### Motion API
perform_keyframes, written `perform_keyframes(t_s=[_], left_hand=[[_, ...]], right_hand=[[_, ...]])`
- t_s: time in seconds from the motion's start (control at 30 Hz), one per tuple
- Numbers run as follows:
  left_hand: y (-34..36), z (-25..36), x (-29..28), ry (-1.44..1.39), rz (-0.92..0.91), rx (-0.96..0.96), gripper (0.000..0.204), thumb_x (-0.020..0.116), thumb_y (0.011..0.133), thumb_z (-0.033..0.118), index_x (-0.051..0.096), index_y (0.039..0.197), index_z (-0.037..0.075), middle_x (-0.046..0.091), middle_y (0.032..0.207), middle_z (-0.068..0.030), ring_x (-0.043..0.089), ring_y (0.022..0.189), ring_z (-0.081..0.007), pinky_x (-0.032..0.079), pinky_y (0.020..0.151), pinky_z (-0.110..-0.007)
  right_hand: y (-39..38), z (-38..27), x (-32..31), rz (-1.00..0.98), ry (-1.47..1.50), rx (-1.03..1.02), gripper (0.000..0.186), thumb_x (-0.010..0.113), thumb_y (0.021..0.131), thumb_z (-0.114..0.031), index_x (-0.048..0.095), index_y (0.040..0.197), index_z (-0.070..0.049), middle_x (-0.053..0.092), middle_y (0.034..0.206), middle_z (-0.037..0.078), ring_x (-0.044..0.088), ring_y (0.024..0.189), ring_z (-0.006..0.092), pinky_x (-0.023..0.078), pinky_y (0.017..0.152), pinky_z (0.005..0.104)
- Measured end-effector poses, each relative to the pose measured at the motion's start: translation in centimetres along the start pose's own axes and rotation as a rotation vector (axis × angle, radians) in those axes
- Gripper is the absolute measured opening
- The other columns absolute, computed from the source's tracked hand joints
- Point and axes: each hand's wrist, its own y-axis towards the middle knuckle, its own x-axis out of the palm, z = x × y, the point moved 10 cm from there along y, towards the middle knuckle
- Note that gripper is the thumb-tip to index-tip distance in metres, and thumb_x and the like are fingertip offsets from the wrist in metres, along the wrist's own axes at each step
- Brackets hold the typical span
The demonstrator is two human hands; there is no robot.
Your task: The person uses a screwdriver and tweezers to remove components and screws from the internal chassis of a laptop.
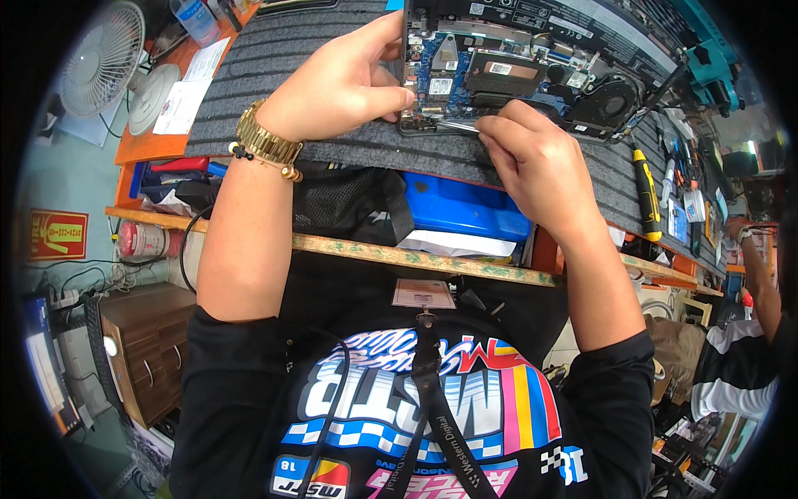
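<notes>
at the upper left of the frame stands one white desk fan (101, 60), and lower down, at the left edge, one red and yellow sign (58, 235) hangs on the wall. to the right of the fan, one clear bottle (196, 22) is near the top edge. the left hand (362, 87), above one gold watch (270, 137), is at top centre, thumb and fingers parted, the thumb tip at the left edge of one opened laptop (507, 73); whether the hidden fingers grip it, i cannot tell. the laptop lies at the top, right of centre, on a grey striped mat (303, 50), right of the left hand and just above the right hand (532, 150). its bare inside shows one round cooling fan (611, 101). below it, one blue case (470, 209) sits under the mat's edge. the right hand pinches one slim metal tool (459, 127) between thumb and fingers, its tip at the laptop's lower left corner. farther right lie one yellow and black screwdriver (647, 195) and, at the upper right, one teal device (711, 71). one other person's arm (761, 270) shows at the right edge.
</notes>
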Motion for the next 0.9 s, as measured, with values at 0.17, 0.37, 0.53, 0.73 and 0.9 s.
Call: perform_keyframes(t_s=[0.17,0.37,0.53,0.73,0.9], left_hand=[[0.0,0.3,0.0,0.001,-0.018,0.002,0.067,0.071,0.097,0.000,0.040,0.156,0.000,0.064,0.131,-0.0136,0.073,0.099,-0.0151,0.063,0.077,-0.028],[0.5,1.0,0.8,-0.324,-0.125,-0.013,0.084,0.061,0.096,-0.010,0.022,0.169,0.001,0.055,0.149,-0.0150,0.066,0.108,-0.0125,0.059,0.081,-0.026],[0.8,1.0,0.9,-0.356,-0.087,0.042,0.081,0.063,0.096,-0.008,0.027,0.167,0.001,0.058,0.145,-0.0142,0.066,0.107,-0.0133,0.059,0.082,-0.027],[0.8,1.4,0.7,-0.259,-0.113,0.016,0.079,0.062,0.095,-0.008,0.029,0.166,-0.001,0.058,0.144,-0.0151,0.065,0.109,-0.0135,0.059,0.084,-0.027],[0.7,1.5,0.8,-0.332,-0.091,0.022,0.078,0.062,0.095,-0.008,0.029,0.166,-0.001,0.058,0.144,-0.0152,0.066,0.109,-0.0138,0.059,0.084,-0.027]], right_hand=[[0.0,-0.1,0.1,-0.028,0.018,0.019,0.012,0.074,0.091,-0.006,0.074,0.103,-0.005,0.067,0.092,0.011,0.070,0.085,0.0357,0.058,0.072,0.0450],[-0.1,-0.2,0.2,-0.066,0.040,0.040,0.017,0.075,0.090,0.001,0.075,0.107,-0.001,0.067,0.093,0.012,0.069,0.084,0.0354,0.057,0.073,0.0421],[-0.2,0.0,0.2,-0.058,0.061,0.061,0.016,0.075,0.090,0.001,0.075,0.106,-0.001,0.068,0.093,0.013,0.069,0.084,0.0358,0.057,0.073,0.0413],[0.1,0.4,0.3,-0.057,0.040,0.073,0.012,0.073,0.092,-0.011,0.075,0.103,-0.006,0.068,0.097,0.011,0.071,0.087,0.0375,0.059,0.075,0.0471],[0.4,-0.2,0.1,-0.048,-0.029,0.042,0.011,0.073,0.091,-0.011,0.074,0.101,-0.007,0.068,0.096,0.010,0.072,0.089,0.0352,0.059,0.075,0.0464]])
